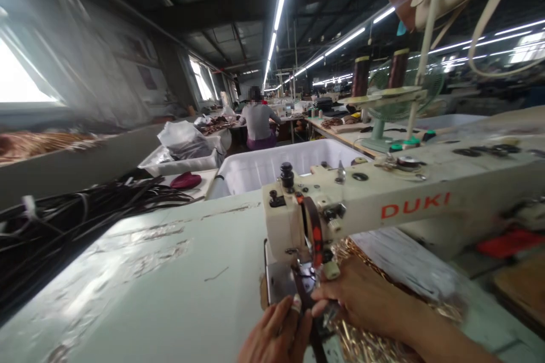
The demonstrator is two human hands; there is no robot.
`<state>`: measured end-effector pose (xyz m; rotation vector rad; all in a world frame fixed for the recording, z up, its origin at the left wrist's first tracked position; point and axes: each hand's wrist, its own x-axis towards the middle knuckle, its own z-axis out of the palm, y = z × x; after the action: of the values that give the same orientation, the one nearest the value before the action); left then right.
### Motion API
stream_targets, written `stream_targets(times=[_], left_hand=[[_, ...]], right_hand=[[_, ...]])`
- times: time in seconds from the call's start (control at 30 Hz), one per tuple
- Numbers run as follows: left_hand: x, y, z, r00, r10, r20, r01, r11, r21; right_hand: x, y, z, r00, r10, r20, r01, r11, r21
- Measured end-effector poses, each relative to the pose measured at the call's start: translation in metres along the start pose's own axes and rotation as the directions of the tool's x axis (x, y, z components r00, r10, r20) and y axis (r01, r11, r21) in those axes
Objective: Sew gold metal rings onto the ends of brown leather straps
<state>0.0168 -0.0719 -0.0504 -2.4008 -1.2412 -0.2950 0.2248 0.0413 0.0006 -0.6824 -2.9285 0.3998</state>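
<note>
A dark brown strap (315,340) runs up from the bottom edge to the needle area of a cream sewing machine (340,204) with red lettering. My left hand (276,333) holds the strap from its left side, fingertips close below the presser foot; one finger wears a white band. My right hand (357,295) reaches in from the right, thumb and index finger closed at the strap's right edge beside the needle. A small lamp lights the needle area, where the strap's far end is partly hidden by the machine head.
Gold-coloured metal pieces (361,343) and clear plastic bags (404,255) lie right of the strap. Black straps (85,210) heap at the left. A white bin (272,164) stands behind the table (191,283). Thread cones (360,76) and a fan (378,136) stand beyond; a person (259,122) sits farther off.
</note>
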Motion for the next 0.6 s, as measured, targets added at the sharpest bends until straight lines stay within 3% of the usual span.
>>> stream_targets(times=[0.17, 0.3, 0.37, 0.43, 0.53, 0.6], left_hand=[[-0.01, 0.001, 0.019, 0.998, 0.012, 0.065, -0.01, 0.999, -0.033], [-0.013, 0.006, 0.028, 1.0, -0.028, 0.005, 0.028, 0.998, -0.05], [-0.008, 0.004, 0.015, 0.999, -0.009, 0.053, 0.013, 0.997, -0.079], [0.001, 0.001, -0.006, 0.985, 0.044, 0.168, -0.023, 0.992, -0.124], [0.01, -0.004, -0.031, 0.979, 0.068, 0.191, -0.046, 0.991, -0.122], [0.011, -0.005, -0.037, 0.98, 0.066, 0.186, -0.048, 0.994, -0.098]], right_hand=[[0.002, 0.001, -0.003, 0.998, -0.032, 0.052, 0.034, 0.998, -0.043], [0.001, 0.001, -0.004, 0.997, -0.053, 0.056, 0.054, 0.998, -0.029], [0.001, 0.001, -0.004, 0.997, -0.051, 0.055, 0.052, 0.998, -0.026], [0.001, 0.001, -0.005, 0.997, -0.049, 0.057, 0.05, 0.998, -0.024], [0.001, 0.0, -0.007, 0.998, -0.047, 0.049, 0.049, 0.998, -0.027], [0.001, -0.001, -0.008, 0.998, -0.043, 0.041, 0.044, 0.998, -0.033]])
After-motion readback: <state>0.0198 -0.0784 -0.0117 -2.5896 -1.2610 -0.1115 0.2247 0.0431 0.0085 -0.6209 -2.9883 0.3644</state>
